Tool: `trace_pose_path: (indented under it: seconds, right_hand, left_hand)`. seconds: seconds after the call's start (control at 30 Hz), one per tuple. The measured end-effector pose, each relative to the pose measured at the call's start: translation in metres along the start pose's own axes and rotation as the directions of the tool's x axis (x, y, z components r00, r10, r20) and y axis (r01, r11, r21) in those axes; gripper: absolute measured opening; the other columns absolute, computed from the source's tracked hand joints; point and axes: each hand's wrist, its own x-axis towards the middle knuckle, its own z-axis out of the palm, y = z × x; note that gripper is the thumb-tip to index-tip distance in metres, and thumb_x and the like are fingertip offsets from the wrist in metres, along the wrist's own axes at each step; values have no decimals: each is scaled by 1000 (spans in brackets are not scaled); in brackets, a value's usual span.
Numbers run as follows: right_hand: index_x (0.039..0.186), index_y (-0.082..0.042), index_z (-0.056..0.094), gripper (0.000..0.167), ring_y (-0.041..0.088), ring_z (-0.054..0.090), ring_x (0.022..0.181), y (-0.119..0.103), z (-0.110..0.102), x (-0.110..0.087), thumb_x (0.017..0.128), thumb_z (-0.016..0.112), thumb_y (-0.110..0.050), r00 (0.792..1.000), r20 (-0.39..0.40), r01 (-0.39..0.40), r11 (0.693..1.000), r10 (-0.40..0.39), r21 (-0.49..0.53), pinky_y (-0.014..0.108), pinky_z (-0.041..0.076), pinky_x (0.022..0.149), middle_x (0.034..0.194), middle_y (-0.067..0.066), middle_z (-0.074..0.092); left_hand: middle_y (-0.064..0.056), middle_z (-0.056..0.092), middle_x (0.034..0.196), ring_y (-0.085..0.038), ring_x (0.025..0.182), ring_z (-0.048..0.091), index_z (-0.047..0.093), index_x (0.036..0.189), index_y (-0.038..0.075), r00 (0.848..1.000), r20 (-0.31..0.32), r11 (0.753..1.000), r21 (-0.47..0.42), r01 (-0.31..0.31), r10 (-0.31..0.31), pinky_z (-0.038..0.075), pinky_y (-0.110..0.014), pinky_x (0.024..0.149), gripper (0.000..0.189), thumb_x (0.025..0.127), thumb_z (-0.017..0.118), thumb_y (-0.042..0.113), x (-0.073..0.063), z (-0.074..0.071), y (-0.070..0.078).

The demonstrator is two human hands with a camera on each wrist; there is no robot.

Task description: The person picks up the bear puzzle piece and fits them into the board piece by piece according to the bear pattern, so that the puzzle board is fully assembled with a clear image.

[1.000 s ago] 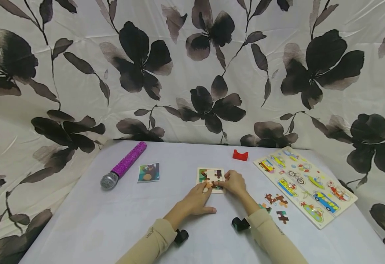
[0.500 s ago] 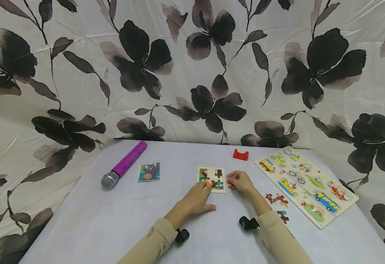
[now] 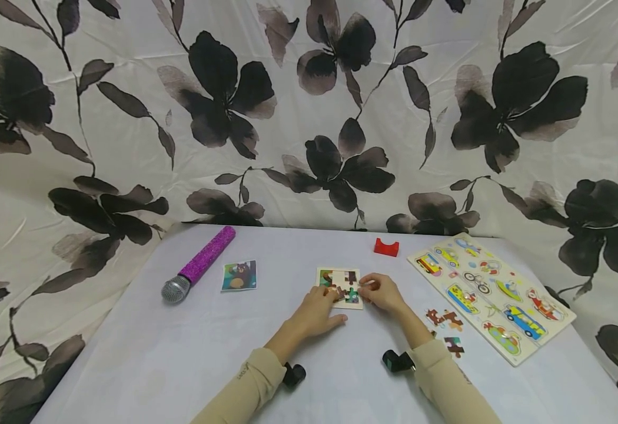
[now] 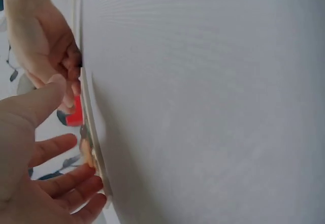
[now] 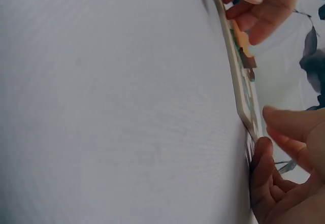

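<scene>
A small wooden jigsaw puzzle with a pale frame lies on the white table, partly filled with brown, green and orange pieces. My left hand reaches over its lower left corner with fingers loosely bent. In the left wrist view those fingertips lie right at the board's edge. On the opposite side, my right hand is at the frame's right edge. The right wrist view shows its thumb apart from the curled fingers, with no piece visible between them. An orange puzzle piece stands slightly raised from the board.
Several loose puzzle pieces lie beside my right forearm. A larger vehicle puzzle board stretches along the right side. Behind sits a red block. To the left are a bear picture card and a purple glittery microphone.
My right hand drew away from the frame's right edge, then came back to it. My left fingers have bent and pulled back a little on the board's lower left.
</scene>
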Motion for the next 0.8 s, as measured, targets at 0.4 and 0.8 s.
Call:
trace_pose_path:
  seconds: [0.4,0.8]
  right_hand:
    - [85,-7,74,8,23,51,86,-15,23,-4,82,73,-14,961,0,264,914,-277,-310,39,45,73,88,12,59]
    - [89,4,70,21,19,52,72,2,-24,-11,90,60,-15,999,-49,-24,991,18,-128,28,45,57,81,9,63]
  left_hand:
    - [-15,58,121,-32,115,53,57,121,-1,997,-72,936,-346,-59,36,42,-45,98,43,84,71,17,-2,-5,-19]
    - [-20,43,140,-37,132,36,51,131,-1,999,-15,989,-143,-34,33,33,-51,106,68,79,74,38,13,-9,-35]
